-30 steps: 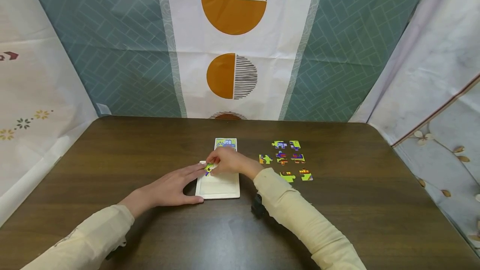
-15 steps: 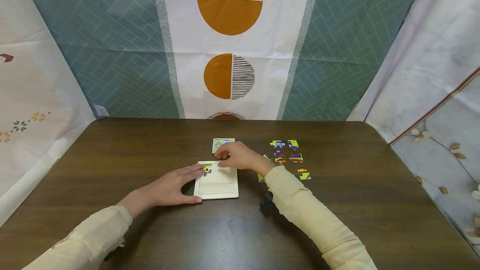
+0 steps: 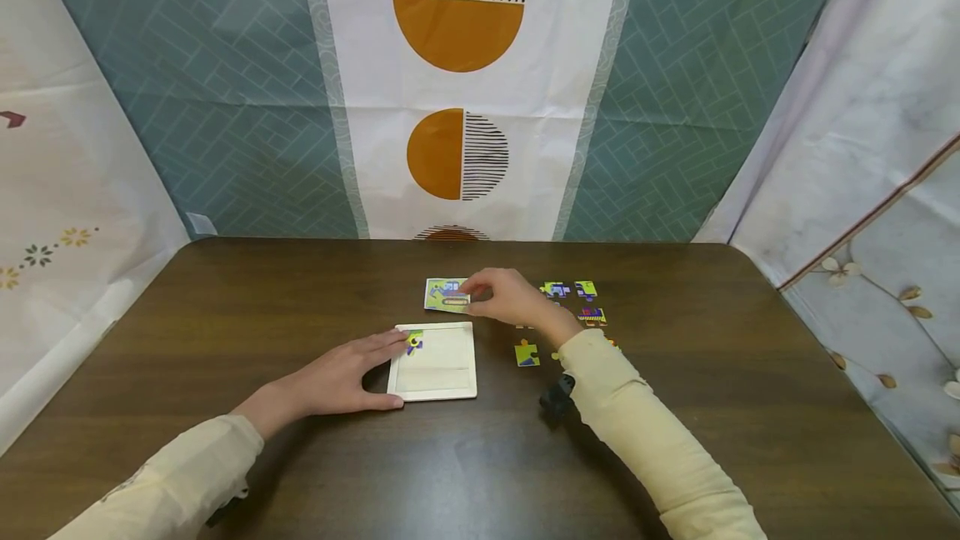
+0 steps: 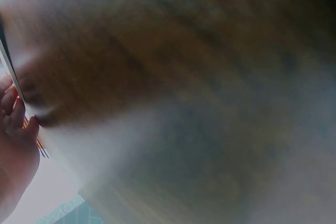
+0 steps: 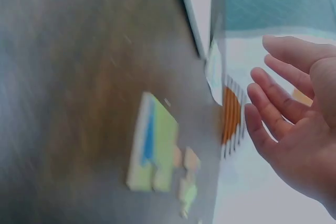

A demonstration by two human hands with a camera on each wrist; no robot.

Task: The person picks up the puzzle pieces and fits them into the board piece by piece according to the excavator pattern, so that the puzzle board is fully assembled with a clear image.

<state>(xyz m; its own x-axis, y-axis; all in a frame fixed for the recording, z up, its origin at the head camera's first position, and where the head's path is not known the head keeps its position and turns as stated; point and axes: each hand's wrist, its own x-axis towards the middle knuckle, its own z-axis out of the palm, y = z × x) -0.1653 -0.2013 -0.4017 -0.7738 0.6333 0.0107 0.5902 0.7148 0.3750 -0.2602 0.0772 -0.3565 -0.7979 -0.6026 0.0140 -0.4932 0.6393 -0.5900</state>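
A shallow white puzzle tray point(image 3: 435, 383) lies on the table, one jigsaw piece point(image 3: 415, 343) in its upper left corner. My left hand point(image 3: 337, 373) rests along the tray's left side, fingers extended at the upper corner and thumb at the lower one. Beyond the tray lies a small picture card point(image 3: 444, 297). My right hand point(image 3: 510, 300) is above the table at the card's right edge, overlapping it in the head view. In the right wrist view its fingers point(image 5: 273, 95) are loosely spread, with nothing between them.
Several loose jigsaw pieces lie right of the tray, among them a green and blue one point(image 3: 527, 355) and others farther back point(image 3: 586, 289). The right forearm covers some of them. A patterned cloth point(image 3: 480, 148) hangs behind the brown table point(image 3: 300, 273).
My right hand has left the jigsaw piece in the tray's corner and moved right and away toward the card's right edge. The left hand stays at the tray.
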